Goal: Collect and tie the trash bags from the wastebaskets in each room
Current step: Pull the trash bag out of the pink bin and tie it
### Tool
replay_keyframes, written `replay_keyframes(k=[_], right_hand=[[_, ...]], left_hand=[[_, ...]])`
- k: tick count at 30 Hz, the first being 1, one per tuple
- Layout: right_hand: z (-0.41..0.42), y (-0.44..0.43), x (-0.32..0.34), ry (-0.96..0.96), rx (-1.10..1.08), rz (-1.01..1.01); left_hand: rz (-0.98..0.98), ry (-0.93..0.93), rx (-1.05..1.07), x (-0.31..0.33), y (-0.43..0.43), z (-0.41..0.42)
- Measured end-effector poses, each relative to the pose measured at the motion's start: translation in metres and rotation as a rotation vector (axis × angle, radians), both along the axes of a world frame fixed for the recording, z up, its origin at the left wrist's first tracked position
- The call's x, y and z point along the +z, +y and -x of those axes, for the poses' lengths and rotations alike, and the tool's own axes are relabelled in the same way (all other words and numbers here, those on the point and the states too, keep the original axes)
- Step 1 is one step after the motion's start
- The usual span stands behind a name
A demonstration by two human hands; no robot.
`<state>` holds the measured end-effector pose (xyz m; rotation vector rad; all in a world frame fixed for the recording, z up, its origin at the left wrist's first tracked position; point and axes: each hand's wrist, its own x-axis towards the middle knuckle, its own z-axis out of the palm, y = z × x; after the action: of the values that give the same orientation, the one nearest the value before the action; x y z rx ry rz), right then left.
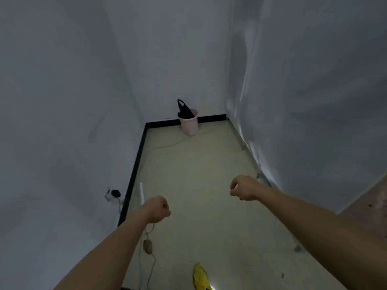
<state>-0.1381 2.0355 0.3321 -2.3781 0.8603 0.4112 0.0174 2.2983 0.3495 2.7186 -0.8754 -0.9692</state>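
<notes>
A pink wastebasket (189, 124) stands on the floor against the far wall of a narrow room. A black trash bag (184, 110) sits inside it, with one handle sticking up above the rim. My left hand (158, 208) is held out low in front of me, fingers curled into a fist with nothing in it. My right hand (243, 188) is a little farther ahead, fingers also curled and holding nothing. Both hands are well short of the wastebasket.
White walls close in on both sides, with a black baseboard (134, 174) along the left. A wall socket with a plug (113, 194) feeds a cable (147, 246) lying on the pale floor. Something yellow (200, 277) lies on the floor near me.
</notes>
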Motion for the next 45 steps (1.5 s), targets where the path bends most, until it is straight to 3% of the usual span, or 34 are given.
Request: replay_keyframes(k=[5, 10, 19, 27, 36, 45], right_hand=[[-0.124, -0.074, 0.002, 0.034, -0.015, -0.027], [-0.226, -0.143, 0.021, -0.061, -0.058, -0.019], [-0.392, -0.294, -0.014, 0.012, -0.071, -0.080], [-0.579, -0.454, -0.012, -0.026, -0.021, -0.068], [-0.767, -0.544, -0.027, 0.010, 0.101, -0.103], [-0.950, -0.652, -0.059, 0.042, 0.014, -0.112]], left_hand=[[0.017, 0.036, 0.064, -0.002, -0.065, -0.124], [0.065, -0.009, 0.095, 0.018, -0.141, -0.236], [0.032, 0.012, 0.056, -0.010, -0.288, -0.391], [0.082, 0.007, 0.216, -0.006, -0.421, -0.556], [0.046, 0.141, 0.330, -0.040, -0.502, -0.703], [0.051, 0.173, 0.283, -0.076, -0.616, -0.912]])
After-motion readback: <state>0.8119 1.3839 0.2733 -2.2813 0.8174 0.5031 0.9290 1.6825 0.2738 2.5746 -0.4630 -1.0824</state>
